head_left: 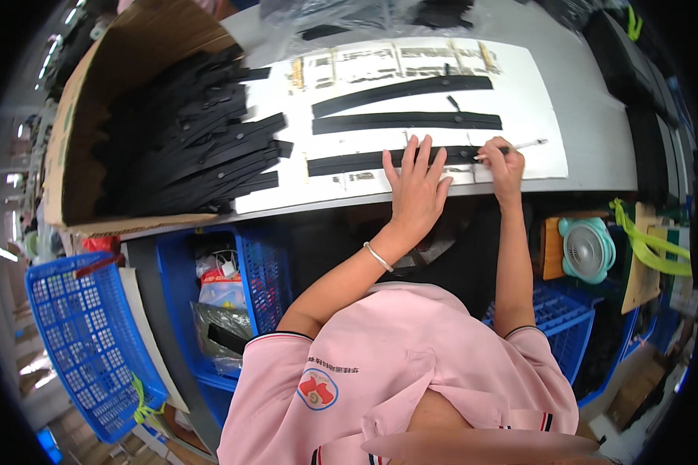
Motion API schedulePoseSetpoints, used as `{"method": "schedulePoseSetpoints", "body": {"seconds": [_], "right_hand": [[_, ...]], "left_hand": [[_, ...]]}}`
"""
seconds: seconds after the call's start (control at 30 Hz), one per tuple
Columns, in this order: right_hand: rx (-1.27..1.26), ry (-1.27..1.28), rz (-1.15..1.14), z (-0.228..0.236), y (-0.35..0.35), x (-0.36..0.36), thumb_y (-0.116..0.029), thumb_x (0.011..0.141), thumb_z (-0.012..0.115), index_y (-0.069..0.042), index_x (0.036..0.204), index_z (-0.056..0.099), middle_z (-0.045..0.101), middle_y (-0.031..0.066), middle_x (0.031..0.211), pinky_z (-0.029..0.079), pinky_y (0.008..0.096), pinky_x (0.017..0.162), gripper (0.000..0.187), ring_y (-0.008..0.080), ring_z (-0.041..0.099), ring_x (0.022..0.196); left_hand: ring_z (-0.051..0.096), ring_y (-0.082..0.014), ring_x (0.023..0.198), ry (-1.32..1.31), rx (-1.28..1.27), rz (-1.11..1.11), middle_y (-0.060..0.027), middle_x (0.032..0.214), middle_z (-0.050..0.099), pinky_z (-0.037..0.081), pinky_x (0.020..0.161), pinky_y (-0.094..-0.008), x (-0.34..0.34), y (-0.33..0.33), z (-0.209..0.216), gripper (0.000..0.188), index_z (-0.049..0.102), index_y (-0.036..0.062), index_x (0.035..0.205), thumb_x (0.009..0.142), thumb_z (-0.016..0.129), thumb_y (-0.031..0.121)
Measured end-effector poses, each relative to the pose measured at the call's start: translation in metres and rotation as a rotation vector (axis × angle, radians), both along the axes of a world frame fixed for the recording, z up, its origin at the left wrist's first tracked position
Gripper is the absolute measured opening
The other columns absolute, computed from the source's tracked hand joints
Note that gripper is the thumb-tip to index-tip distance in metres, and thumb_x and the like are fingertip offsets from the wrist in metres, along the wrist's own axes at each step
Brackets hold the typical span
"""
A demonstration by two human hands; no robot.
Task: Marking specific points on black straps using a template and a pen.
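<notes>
My left hand (417, 182) lies with spread fingers on the nearest of three black zippers (341, 165), pressing it to a white board (533, 101). At that zipper's right end, by its slider, my right hand (506, 170) is closed around a slim pen (530, 144), tip pointing left and pale end sticking out to the right. Farther back lie a middle zipper (403, 122) and a far zipper (411, 89), roughly parallel, their pulls sticking up. Whether the pen tip touches the zipper is too small to tell.
A cardboard box (74, 147) on its side at left spills a pile of black zippers (186, 139) onto the board. Plastic bags (349, 15) lie at the back. Below the table edge are a blue crate (180, 287), a blue basket (93, 341) and a teal fan (588, 249).
</notes>
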State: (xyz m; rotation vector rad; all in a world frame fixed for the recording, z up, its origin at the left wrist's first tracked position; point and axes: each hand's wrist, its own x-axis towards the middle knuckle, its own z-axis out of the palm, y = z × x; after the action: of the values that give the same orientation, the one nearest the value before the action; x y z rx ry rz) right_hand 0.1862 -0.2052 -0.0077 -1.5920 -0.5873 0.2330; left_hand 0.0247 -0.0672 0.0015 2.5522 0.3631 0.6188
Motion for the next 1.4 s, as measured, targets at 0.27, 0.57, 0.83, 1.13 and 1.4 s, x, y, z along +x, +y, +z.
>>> {"method": "schedulePoseSetpoints", "body": {"seconds": [0.27,0.57,0.83,1.13,1.4], "right_hand": [[0.097,0.035,-0.144,-0.006,0.003,0.003,-0.014,0.100,0.062,0.000,0.090,0.070,0.066,0.0034,0.078,0.035,0.0188,0.051,0.019,0.0029,0.048,0.058],[0.081,0.043,-0.145,-0.008,0.007,0.005,-0.015,0.101,0.063,0.000,0.094,0.072,0.064,0.0025,0.074,0.034,0.0189,0.049,0.019,0.0024,0.045,0.054],[0.055,0.040,-0.142,-0.009,0.002,0.008,-0.014,0.101,0.062,-0.001,0.099,0.072,0.067,0.0038,0.079,0.035,0.0188,0.049,0.016,0.0022,0.046,0.056],[0.073,0.051,-0.141,-0.006,0.011,0.000,-0.015,0.101,0.064,-0.001,0.096,0.072,0.067,0.0027,0.078,0.035,0.0184,0.050,0.017,0.0019,0.046,0.056],[0.033,0.056,-0.149,0.002,0.011,-0.001,-0.016,0.101,0.065,-0.001,0.094,0.073,0.066,0.0017,0.076,0.036,0.0194,0.050,0.018,0.0019,0.047,0.056]], "left_hand": [[0.029,-0.0395,0.150,-0.006,0.024,-0.030,-0.0238,0.156,0.040,0.011,0.113,-0.0751,0.058,0.059,-0.015,0.054,0.054,0.0095,0.144,0.099,0.063,0.037],[0.035,-0.0386,0.148,-0.121,-0.055,0.049,-0.0207,0.146,0.052,0.010,0.122,-0.0654,-0.024,0.105,0.002,0.038,0.062,0.0016,0.131,0.095,0.061,0.011],[0.055,-0.0284,0.127,-0.070,0.205,0.641,-0.0102,0.126,0.065,0.022,0.120,-0.0573,-0.146,0.197,-0.003,0.027,0.069,0.0060,0.115,0.089,0.065,0.003],[0.058,-0.0269,0.122,-0.165,0.127,0.485,-0.0068,0.115,0.068,0.020,0.120,-0.0561,-0.105,0.167,-0.002,0.019,0.069,0.0090,0.103,0.087,0.066,0.000],[0.054,-0.0275,0.131,0.007,0.269,0.709,-0.0072,0.129,0.064,0.019,0.121,-0.0590,-0.161,0.222,-0.006,0.036,0.070,0.0110,0.114,0.081,0.067,-0.004]]}}
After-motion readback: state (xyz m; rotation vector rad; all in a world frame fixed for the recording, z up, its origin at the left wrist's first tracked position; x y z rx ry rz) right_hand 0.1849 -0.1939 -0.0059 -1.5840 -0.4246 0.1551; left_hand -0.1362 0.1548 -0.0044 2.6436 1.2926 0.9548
